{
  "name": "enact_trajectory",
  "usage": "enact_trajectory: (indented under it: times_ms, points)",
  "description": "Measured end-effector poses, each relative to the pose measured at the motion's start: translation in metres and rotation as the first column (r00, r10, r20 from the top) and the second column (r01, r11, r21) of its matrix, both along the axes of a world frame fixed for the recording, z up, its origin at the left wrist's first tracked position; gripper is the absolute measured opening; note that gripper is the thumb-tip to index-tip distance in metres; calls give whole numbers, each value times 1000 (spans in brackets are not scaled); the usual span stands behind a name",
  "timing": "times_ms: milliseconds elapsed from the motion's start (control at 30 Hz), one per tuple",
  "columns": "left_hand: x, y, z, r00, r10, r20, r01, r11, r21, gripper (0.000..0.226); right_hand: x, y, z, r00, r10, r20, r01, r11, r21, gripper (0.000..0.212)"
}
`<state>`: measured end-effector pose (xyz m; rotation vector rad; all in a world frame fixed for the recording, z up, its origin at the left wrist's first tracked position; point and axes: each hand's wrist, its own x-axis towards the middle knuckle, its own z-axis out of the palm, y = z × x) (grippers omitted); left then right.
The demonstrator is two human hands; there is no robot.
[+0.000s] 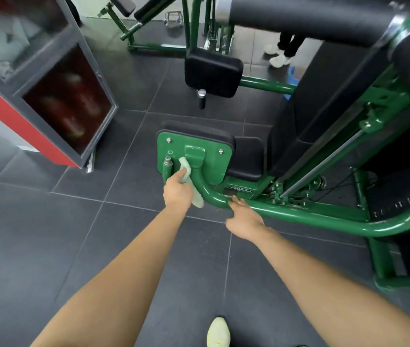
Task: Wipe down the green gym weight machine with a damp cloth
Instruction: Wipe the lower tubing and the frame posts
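Observation:
The green weight machine fills the right side, with a curved frame tube [299, 212] running low across the middle. Its green back plate [211, 159] stands behind a black pad. My left hand [177, 192] grips a pale green cloth [186, 171] against the tube where it meets the plate. The cloth's tail hangs down below my hand. My right hand [245, 216] rests on the tube's bend with straight fingers and holds nothing.
A grey-framed glass cabinet [56, 96] with a red side leans in at the left. A second black pad [212, 71] and more green frames stand behind. Someone's white shoes [280, 58] show at the back. My yellow shoe [219, 331] is on the dark floor tiles.

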<state>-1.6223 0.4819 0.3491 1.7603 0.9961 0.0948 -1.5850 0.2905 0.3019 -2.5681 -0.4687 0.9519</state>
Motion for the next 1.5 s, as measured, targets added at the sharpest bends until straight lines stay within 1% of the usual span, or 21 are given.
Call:
enact_trajectory:
  times_ms: [67,133,167,233,267,333,400,467,500,600,667,767,833,900,1033,1100,1167,1233,1333,1400,1500]
  points:
    - [-10,3,8,992,-120,23,122,985,-120,67,-17,0,23,976,-174,-131,193,971,144,69]
    - [-21,-12,20,947,-316,63,321,910,-264,57,-36,-5,42,909,-305,-283,384,877,288,57]
    - [-28,-24,27,920,-381,94,391,868,-306,54,-45,-10,52,872,-344,-350,462,815,351,52]
    - [-40,-49,46,893,-417,169,449,807,-383,52,-59,-24,72,735,-442,-515,662,632,403,44]
    - [-45,-61,57,884,-417,210,466,773,-430,50,-66,-34,85,673,-485,-558,733,534,421,38]
    - [-56,-84,71,868,-413,277,496,687,-531,47,-79,-57,110,597,-532,-600,802,388,454,26]
    - [-64,-105,85,866,-391,311,498,612,-615,46,-86,-86,129,536,-510,-673,843,273,464,26]
    - [-69,-127,97,863,-386,325,501,576,-647,46,-89,-117,149,512,-421,-749,857,190,479,32]
    - [-70,-139,103,857,-397,328,510,566,-648,45,-90,-134,158,507,-384,-772,860,167,482,36]
    - [-69,-174,129,826,-467,315,552,559,-619,38,-95,-178,174,536,-330,-777,843,171,510,45]
    - [-60,-197,145,790,-542,285,594,562,-575,33,-96,-201,180,532,-356,-768,841,115,529,46]
    - [-40,-238,165,727,-646,234,659,562,-499,31,-94,-234,197,493,-445,-748,832,-10,554,44]
    - [-27,-265,172,704,-680,204,681,566,-464,28,-93,-258,207,480,-478,-736,814,-70,577,43]
    - [-17,-295,182,684,-705,184,700,565,-437,28,-92,-291,216,477,-504,-720,789,-116,603,49]
    - [5,-363,213,585,-787,196,785,489,-382,35,-82,-370,241,365,-594,-717,742,-280,609,50]
    - [20,-404,232,552,-807,211,814,468,-343,35,-78,-411,258,389,-592,-706,723,-279,632,47]
    - [34,-446,251,557,-799,229,814,470,-340,33,-74,-448,276,443,-589,-676,716,-222,662,42]
    - [43,-481,266,545,-794,270,823,444,-354,33,-71,-477,289,478,-606,-636,717,-150,681,44]
    - [51,-544,285,485,-811,328,865,390,-315,34,-65,-537,305,514,-634,-578,693,-91,715,49]
    - [59,-582,294,460,-814,354,883,379,-277,33,-59,-576,314,513,-643,-568,681,-97,725,52]
    - [71,-628,306,449,-796,406,892,374,-253,34,-52,-627,321,515,-600,-612,663,-174,729,52]
